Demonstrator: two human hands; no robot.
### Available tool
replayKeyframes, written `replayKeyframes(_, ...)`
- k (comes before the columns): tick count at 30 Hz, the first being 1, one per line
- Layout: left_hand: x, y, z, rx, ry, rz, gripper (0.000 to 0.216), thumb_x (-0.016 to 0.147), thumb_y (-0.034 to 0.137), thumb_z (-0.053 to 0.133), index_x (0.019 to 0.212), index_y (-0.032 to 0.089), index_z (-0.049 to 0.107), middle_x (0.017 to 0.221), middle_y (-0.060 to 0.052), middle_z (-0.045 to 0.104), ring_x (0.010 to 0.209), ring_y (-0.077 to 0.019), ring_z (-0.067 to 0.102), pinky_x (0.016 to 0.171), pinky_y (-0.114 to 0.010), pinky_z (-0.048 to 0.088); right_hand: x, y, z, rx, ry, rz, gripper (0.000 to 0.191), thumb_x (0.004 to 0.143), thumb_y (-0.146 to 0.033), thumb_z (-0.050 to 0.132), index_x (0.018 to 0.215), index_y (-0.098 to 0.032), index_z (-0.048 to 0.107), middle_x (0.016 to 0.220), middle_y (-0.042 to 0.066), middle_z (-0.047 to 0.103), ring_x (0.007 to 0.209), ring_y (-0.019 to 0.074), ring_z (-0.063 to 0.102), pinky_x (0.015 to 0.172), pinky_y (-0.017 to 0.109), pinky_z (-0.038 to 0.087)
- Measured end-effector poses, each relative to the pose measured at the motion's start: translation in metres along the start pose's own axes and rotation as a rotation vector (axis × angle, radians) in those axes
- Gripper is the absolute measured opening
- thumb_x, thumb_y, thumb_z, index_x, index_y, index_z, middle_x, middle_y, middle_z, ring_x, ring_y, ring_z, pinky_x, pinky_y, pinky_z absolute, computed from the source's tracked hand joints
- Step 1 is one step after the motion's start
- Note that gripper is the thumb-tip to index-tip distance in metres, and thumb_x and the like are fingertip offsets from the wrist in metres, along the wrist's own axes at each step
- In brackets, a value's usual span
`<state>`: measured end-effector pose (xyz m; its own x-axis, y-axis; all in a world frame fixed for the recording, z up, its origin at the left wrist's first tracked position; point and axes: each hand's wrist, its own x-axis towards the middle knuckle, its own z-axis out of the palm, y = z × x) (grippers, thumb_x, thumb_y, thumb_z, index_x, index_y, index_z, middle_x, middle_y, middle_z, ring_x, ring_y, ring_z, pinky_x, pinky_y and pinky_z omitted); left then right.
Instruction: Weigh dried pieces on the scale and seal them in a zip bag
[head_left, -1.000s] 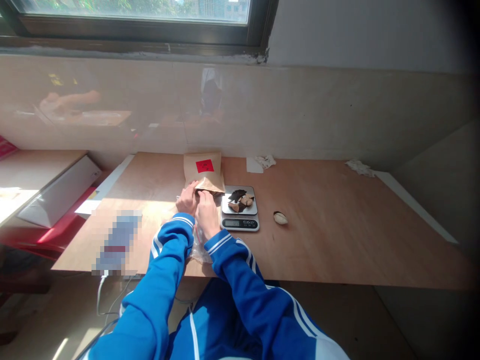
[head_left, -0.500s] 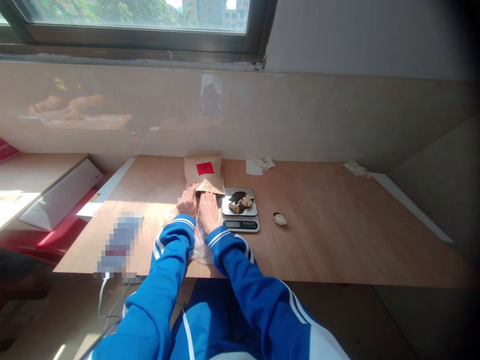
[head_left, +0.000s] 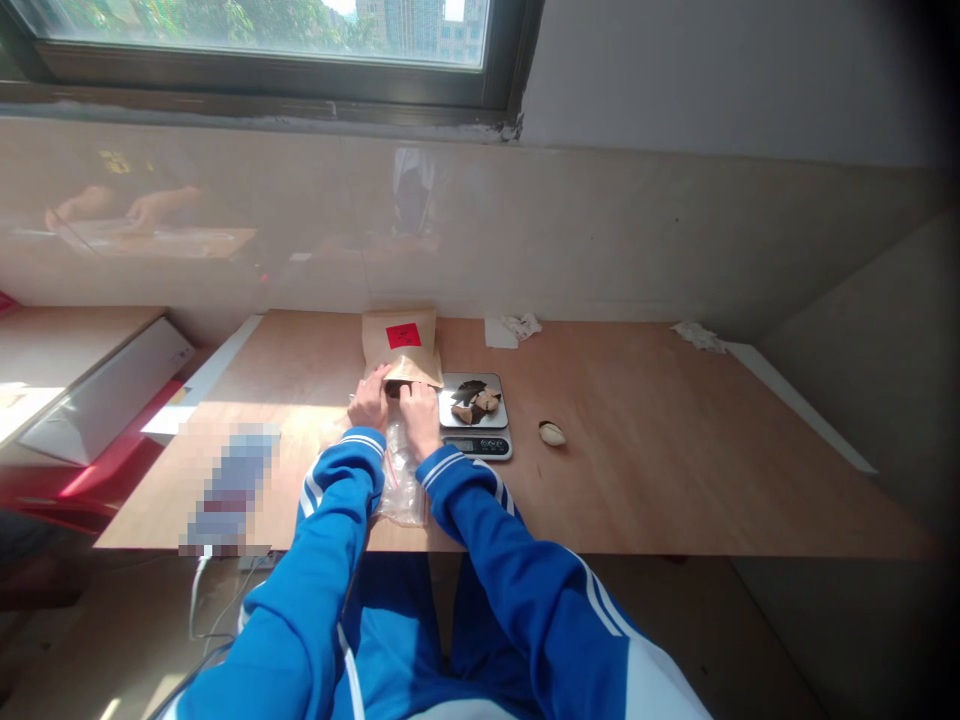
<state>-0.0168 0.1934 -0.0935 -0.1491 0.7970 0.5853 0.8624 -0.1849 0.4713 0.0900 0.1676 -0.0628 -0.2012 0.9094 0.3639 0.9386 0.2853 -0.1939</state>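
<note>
A brown kraft paper bag (head_left: 375, 345) with a red label lies on the table, its mouth towards me. My left hand (head_left: 370, 398) grips the left edge of that mouth. At the opening, the fingers of my right hand (head_left: 420, 415) are curled in; what they hold, if anything, is hidden. Dark contents show faintly between the hands. Clear plastic zip bags (head_left: 405, 495) lie below my wrists. Right of my hands, a digital kitchen scale (head_left: 456, 448) carries a small heap of dark and tan dried pieces (head_left: 476, 402).
A pale, shell-like piece (head_left: 553, 434) lies right of the scale. Crumpled tissue (head_left: 523, 326) and white paper (head_left: 500, 334) are at the back, with more tissue (head_left: 699, 336) at the far right. A blurred-out device with a white cable (head_left: 199, 590) sits front left.
My right hand has drawn back slightly from the bag's mouth, and its fingers are more curled. My left hand stays on the bag's edge. The view has shifted slightly.
</note>
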Motion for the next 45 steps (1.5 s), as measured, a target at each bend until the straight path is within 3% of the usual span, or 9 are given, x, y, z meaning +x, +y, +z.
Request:
replayKeyframes(7,0.001,0.000,0.001,0.026,-0.013,0.003,0.041,0.096,0.025,0.035,0.130,0.023,0.057,0.132,-0.004,0.059,0.118,-0.0181,0.058,0.108,-0.029,0.038,-0.005,0.009,0.003,0.005,0.037,-0.082,0.023,0.093,-0.011,0.046,0.113,-0.010,0.059,0.109,0.016,0.063,0.103,0.0252,0.056,0.090,0.037,0.045)
replayKeyframes(13,0.001,0.001,-0.001,0.019,-0.001,0.015,0.040,0.096,0.027,0.035,0.128,0.023,0.059,0.130,-0.005,0.061,0.117,-0.0172,0.059,0.106,-0.027,0.039,-0.022,0.013,-0.002,0.138,0.181,-0.055,0.024,0.097,-0.017,0.043,0.113,-0.014,0.060,0.110,0.012,0.065,0.101,0.0221,0.058,0.088,0.035,0.046)
replayKeyframes(22,0.001,0.002,0.000,0.012,0.028,0.030,0.039,0.096,0.027,0.036,0.126,0.022,0.061,0.126,-0.005,0.063,0.116,-0.0175,0.060,0.106,-0.027,0.040,-0.073,0.021,-0.059,1.039,0.322,0.363,0.019,0.085,-0.025,0.054,0.099,-0.016,0.065,0.096,0.006,0.069,0.087,0.0180,0.063,0.081,0.032,0.051)
replayKeyframes(26,0.001,0.002,0.001,0.008,0.038,0.025,0.039,0.096,0.027,0.037,0.126,0.023,0.061,0.126,-0.004,0.063,0.115,-0.0172,0.060,0.106,-0.027,0.040,-0.089,0.054,-0.077,1.383,0.367,0.607,0.032,0.079,-0.037,0.063,0.101,-0.014,0.063,0.097,0.008,0.069,0.088,0.0186,0.065,0.076,0.031,0.053)
replayKeyframes(29,0.001,0.000,0.003,0.007,0.038,0.019,0.039,0.096,0.027,0.037,0.126,0.024,0.061,0.127,-0.003,0.063,0.115,-0.0175,0.060,0.105,-0.027,0.041,-0.102,0.094,-0.082,1.480,0.406,0.739,0.041,0.077,-0.042,0.063,0.106,-0.014,0.063,0.101,0.008,0.069,0.087,0.0189,0.066,0.068,0.028,0.053)
replayKeyframes(33,0.001,-0.001,0.004,0.005,0.037,0.017,0.039,0.096,0.027,0.038,0.127,0.025,0.060,0.127,-0.003,0.063,0.116,-0.0174,0.060,0.105,-0.027,0.040,-0.122,0.147,-0.074,1.339,0.397,0.895,0.047,0.069,-0.047,0.066,0.101,-0.013,0.064,0.095,0.008,0.070,0.082,0.0203,0.066,0.062,0.029,0.052)
replayKeyframes(37,0.001,-0.002,0.003,-0.003,0.026,0.025,0.040,0.096,0.026,0.037,0.129,0.025,0.059,0.129,-0.004,0.062,0.118,-0.0174,0.059,0.107,-0.028,0.038,-0.135,0.179,-0.064,1.059,0.379,0.923,0.042,0.068,-0.046,0.063,0.094,-0.013,0.064,0.090,0.010,0.070,0.082,0.0222,0.066,0.071,0.035,0.052)
replayKeyframes(41,0.000,-0.003,0.003,-0.001,0.019,0.022,0.040,0.096,0.027,0.036,0.129,0.025,0.058,0.129,-0.004,0.061,0.118,-0.0174,0.058,0.108,-0.028,0.037,-0.134,0.182,-0.066,0.641,0.396,0.770,0.033,0.080,-0.040,0.052,0.094,-0.013,0.065,0.096,0.014,0.067,0.093,0.0259,0.062,0.084,0.043,0.048)
replayKeyframes(45,0.000,-0.002,0.003,0.000,0.024,0.026,0.040,0.096,0.027,0.036,0.129,0.024,0.058,0.129,-0.004,0.062,0.118,-0.0174,0.059,0.108,-0.028,0.037,-0.122,0.156,-0.075,0.190,0.469,0.704,0.033,0.086,-0.032,0.048,0.107,-0.012,0.063,0.113,0.020,0.059,0.111,0.0324,0.051,0.089,0.050,0.041)
